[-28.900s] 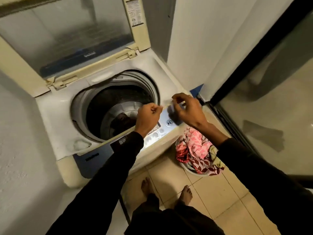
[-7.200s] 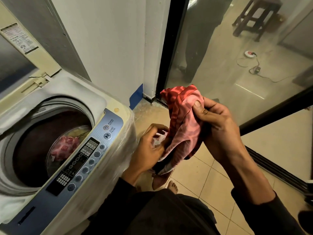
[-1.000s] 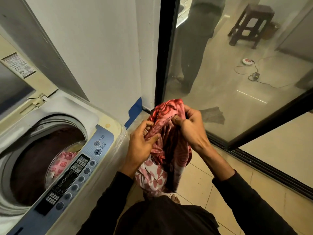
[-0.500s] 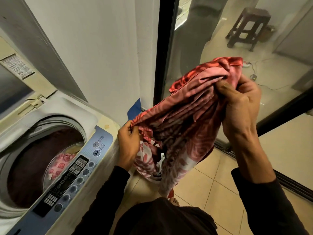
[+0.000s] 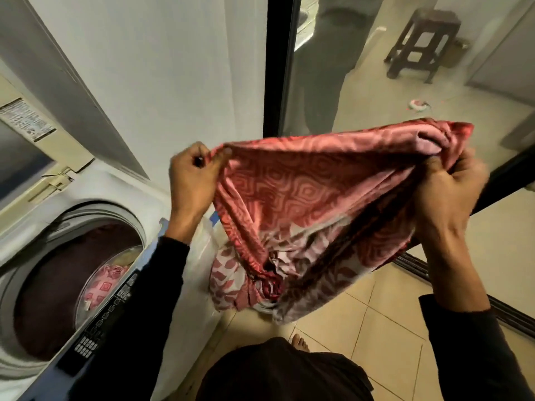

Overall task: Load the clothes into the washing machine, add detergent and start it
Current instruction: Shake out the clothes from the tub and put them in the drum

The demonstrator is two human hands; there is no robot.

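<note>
White wall [image 5: 173, 68] at left, black-framed glass door [image 5: 278, 65] beside it; beige tiled floor [image 5: 376, 328]; dark wooden stool [image 5: 419, 44] beyond glass; dim warm light.

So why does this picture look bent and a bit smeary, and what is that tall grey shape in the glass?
Head view: the wide-angle lens bows the black door frame and the washing machine; the machine's rim and control panel are smeared by motion blur, while the red patterned cloth is sharper. The light is dim and warm. The grey shape in the glass door is too hazy to identify.
</note>
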